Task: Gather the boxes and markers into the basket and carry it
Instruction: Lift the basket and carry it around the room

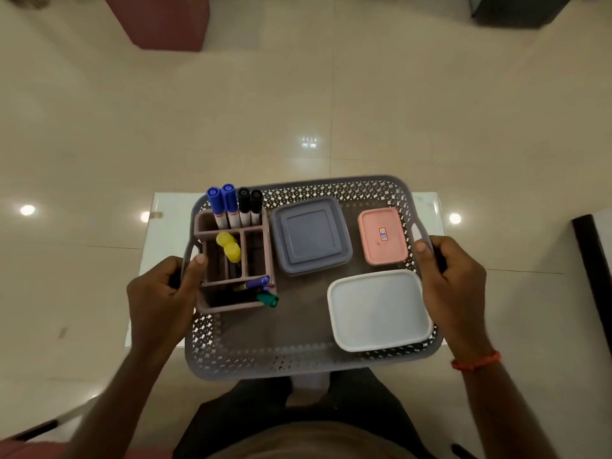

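Three boxes (311, 235), eight markers (228, 207), one basket (298, 362)

Grey perforated plastic basket (298, 359) with diamond lattice; blue-grey square box (311, 235), pink box (382, 236), white box (379, 309), perhaps mauve organiser (231, 306).

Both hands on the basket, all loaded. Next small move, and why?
Probably lift it level and slowly: left hand and right hand grip the basket handles, boxes inside, but markers stand tall in the organizer and could tip.
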A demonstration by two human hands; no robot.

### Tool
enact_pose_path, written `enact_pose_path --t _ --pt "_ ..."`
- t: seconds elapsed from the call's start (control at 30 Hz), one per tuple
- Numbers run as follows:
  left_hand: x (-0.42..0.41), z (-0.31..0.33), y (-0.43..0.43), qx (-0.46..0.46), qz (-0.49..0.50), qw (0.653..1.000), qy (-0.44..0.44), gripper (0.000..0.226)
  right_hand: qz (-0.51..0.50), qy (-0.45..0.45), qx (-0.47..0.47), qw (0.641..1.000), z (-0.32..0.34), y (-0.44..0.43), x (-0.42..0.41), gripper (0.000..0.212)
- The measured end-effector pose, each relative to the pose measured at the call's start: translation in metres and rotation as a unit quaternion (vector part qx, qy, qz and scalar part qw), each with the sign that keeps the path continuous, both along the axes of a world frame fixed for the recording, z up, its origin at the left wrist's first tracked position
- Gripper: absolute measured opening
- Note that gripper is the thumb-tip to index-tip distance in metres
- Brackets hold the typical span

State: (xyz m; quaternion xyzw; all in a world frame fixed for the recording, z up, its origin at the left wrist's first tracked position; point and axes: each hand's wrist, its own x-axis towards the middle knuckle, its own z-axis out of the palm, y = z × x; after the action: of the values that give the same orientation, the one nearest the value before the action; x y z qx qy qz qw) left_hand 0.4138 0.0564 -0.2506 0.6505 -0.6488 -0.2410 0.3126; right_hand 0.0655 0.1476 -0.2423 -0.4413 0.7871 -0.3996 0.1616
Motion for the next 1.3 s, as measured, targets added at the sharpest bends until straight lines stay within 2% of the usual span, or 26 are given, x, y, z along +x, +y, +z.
enact_pose_path --t 0.17,0.4,0.6,1.3 --pt "-0.023 0.022 0.007 -0.019 0.003 1.000 0.007 0.043 -0.001 0.004 -0.017 1.000 0.025 0.002 -0.021 0.020" --pt "-0.055 0.033 0.018 -0.025 0.004 1.000 0.003 0.049 -0.001 0.009 -0.011 1.000 0.039 0.020 -0.060 0.015" --pt "-0.071 0.039 0.031 -0.024 -0.015 1.000 0.003 0.048 -0.029 -0.041 0.011 0.999 0.043 0.052 -0.077 0.012" --pt "-0.067 0.047 0.025 0.008 -0.193 0.980 0.035 0.047 -0.236 -0.034 -0.017 0.971 0.051 0.162 0.000 0.018"
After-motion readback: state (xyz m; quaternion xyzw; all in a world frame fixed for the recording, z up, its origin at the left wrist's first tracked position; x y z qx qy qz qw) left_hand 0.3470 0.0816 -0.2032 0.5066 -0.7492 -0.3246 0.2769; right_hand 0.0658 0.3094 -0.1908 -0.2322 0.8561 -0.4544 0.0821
